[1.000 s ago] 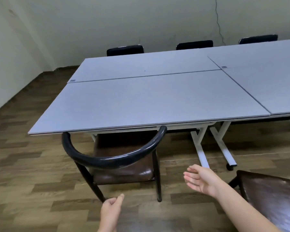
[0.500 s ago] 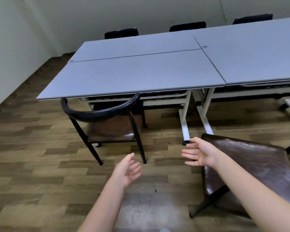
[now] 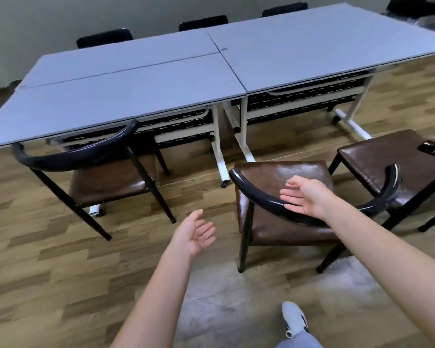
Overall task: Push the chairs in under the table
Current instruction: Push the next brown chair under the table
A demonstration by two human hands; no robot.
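Two bare hands out front, both open with fingers spread, holding nothing. Shoe (image 3: 294, 318) low on the floor (image 3: 48, 272). Left hand (image 3: 195, 234) palm up over floor, beside the middle chair (image 3: 281, 217), not touching. Right hand (image 3: 305, 197) over that chair's curved backrest, fingertips at the rail; contact unclear. Middle chair stands clear of the table (image 3: 141, 91). Left chair (image 3: 93, 172) sits partly under the table edge. Right chair (image 3: 397, 159) also out. Far chairs (image 3: 104, 37) tucked along the table's other side.

No legible text, label or number on any surface.
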